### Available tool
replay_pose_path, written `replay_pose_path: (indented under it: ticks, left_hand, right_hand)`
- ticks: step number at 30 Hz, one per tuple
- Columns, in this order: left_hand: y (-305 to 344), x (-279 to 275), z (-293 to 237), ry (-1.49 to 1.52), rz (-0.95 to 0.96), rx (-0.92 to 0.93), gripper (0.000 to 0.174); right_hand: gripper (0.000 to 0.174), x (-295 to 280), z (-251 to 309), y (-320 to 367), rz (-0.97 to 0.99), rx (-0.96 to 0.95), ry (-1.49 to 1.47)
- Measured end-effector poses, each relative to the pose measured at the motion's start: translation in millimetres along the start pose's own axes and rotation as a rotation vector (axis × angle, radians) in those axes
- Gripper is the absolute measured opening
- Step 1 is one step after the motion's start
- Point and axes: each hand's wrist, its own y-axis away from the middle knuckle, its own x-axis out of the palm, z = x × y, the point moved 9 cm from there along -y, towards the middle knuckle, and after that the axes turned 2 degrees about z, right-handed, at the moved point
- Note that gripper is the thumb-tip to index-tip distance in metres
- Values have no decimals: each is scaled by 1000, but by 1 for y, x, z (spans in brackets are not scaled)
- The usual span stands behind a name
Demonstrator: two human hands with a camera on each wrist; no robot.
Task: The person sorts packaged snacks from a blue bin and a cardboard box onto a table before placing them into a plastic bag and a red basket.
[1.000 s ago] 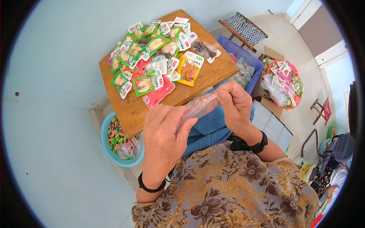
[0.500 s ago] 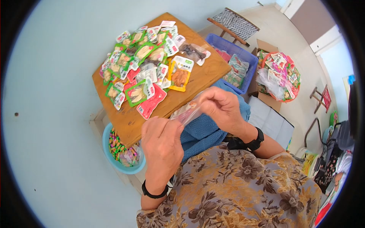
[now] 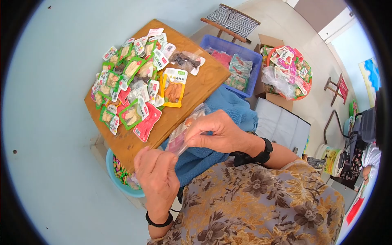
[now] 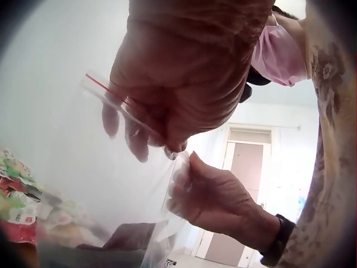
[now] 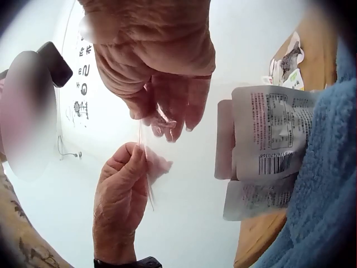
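A clear zip bag [image 3: 178,136] with a red line along its top hangs between my two hands over the blue towel. Snack pouches [image 5: 273,131] with grey printed backs and a barcode lie inside it, seen best in the right wrist view. My left hand [image 3: 157,171] pinches the bag's top edge at one end. Close beside it, my right hand [image 3: 218,132] pinches the same edge between thumb and fingers. In the left wrist view the red strip [image 4: 97,81] runs past the left fingers, and the clear film partly covers them.
A wooden table [image 3: 196,90] bears a heap of snack pouches [image 3: 132,73]. Below it stands a light-blue basin [image 3: 112,181] of small wrapped sweets. A blue crate [image 3: 255,61], an orange-rimmed basket [image 3: 308,81] and a woven stool [image 3: 232,20] are beyond. A blue towel [image 3: 237,106] covers my lap.
My right hand has come closer to the left along the bag's top edge, and more of the filled bag shows beyond it. The head view has shifted, moving the table left.
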Motion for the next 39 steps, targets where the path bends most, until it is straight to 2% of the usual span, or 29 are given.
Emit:
replay_pose_path:
  ticks: [3,4,6,10,16,19,24,27,32,36,38,39]
  left_hand:
    - [1,4,2,6,6,8,7]
    - [2,5,2,-33,19,-18,6]
    - [2,9,-1,-47,32,-23,6]
    - [1,14,-9,-54,38,-19,3]
    - [1,16,-15,-84,50,19,5]
    - [4,16,-14,-140,87,43,8]
    - [31,7,21,-206,92,43,16]
    - [45,-5,35,-222,52,2,20]
    - [58,-13,51,-124,76,-151,25]
    - [51,-12,48,-69,122,-192,20]
    - [34,-22,30,-26,-11,-192,21]
    - [24,-19,21,-25,-13,-187,21]
  right_hand:
    - [10,1,0,-3,27,-16,-113]
    - [10,-1,-1,-4,4,-7,-94]
    - [9,7,9,-5,73,-125,-69]
    - [9,12,5,-4,81,-112,-43]
    - [13,12,13,-5,76,-243,-53]
    - [13,12,10,1,125,-168,-44]
    - [14,-8,9,5,6,-162,8]
    - [13,-12,6,7,25,-107,31]
    - [13,-9,9,7,30,-136,13]
    - [15,-6,4,4,39,-86,53]
    - [15,-5,3,3,28,-83,45]
    - [15,-5,3,2,23,-79,34]
